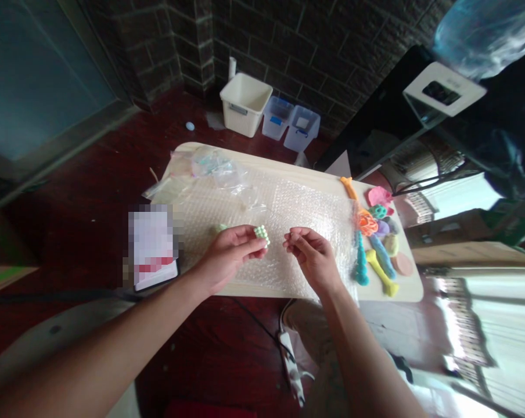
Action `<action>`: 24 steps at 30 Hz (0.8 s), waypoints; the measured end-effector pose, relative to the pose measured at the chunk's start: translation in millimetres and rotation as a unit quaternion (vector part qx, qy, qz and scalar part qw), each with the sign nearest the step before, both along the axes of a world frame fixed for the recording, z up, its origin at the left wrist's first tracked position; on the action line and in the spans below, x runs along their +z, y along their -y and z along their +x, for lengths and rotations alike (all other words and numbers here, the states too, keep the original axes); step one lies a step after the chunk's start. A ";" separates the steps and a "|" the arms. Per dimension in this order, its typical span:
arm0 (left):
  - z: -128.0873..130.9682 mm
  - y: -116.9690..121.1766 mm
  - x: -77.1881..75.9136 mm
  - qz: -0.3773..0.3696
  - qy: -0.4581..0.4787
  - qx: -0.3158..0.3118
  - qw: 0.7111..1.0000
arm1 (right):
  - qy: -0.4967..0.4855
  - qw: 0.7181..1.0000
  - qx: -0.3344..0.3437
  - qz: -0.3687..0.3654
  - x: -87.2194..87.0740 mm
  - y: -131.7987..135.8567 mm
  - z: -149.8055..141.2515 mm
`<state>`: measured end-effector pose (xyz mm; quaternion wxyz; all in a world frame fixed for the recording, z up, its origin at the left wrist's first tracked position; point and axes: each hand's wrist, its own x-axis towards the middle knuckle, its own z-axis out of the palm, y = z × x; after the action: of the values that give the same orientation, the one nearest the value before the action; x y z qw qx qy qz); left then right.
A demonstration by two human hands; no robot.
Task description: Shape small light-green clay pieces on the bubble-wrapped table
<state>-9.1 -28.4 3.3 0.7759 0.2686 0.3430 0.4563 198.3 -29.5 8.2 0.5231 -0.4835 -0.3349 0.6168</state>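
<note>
My left hand [234, 255] is closed around a small pale green clump of bead-like balls [261, 233], pinched between thumb and fingers. To its right, my right hand [308, 252] has its thumb and fingertips pressed together; whatever they hold, if anything, is too small to make out. A gap separates the two hands. Both hover above a sheet of bubble wrap [273, 270] spread on a light table [240, 290]. Partly hidden behind my left hand lies another pale green piece [220, 228].
Several colourful soft-looking pieces lie at the table's right end, among them a yellow bone-shaped one [382, 273] and an orange one [367, 222]. Clear plastic bags [219, 168] lie at the far left. Beyond the table stand a white bin [245, 104] and two clear boxes.
</note>
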 end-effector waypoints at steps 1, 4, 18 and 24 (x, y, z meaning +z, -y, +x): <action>0.3 -0.1 0.4 -0.007 0.013 0.000 1.000 | 0.000 1.000 0.000 0.000 0.3 0.4 -0.4; 0.6 -0.7 0.4 -0.022 0.038 -0.005 0.999 | 0.009 1.000 0.007 0.004 2.0 1.9 -1.4; -1.1 -1.6 2.9 -0.054 0.055 -0.003 0.997 | -0.093 0.993 0.055 -0.039 9.2 6.3 -3.7; -1.3 -0.7 4.6 -0.059 0.049 -0.004 0.997 | -0.117 0.992 0.046 -0.029 7.1 7.2 0.3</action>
<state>-10.4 -27.6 7.8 0.8079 0.2016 0.3300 0.4447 198.6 -36.7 15.3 0.5156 -0.4069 -0.2754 0.7020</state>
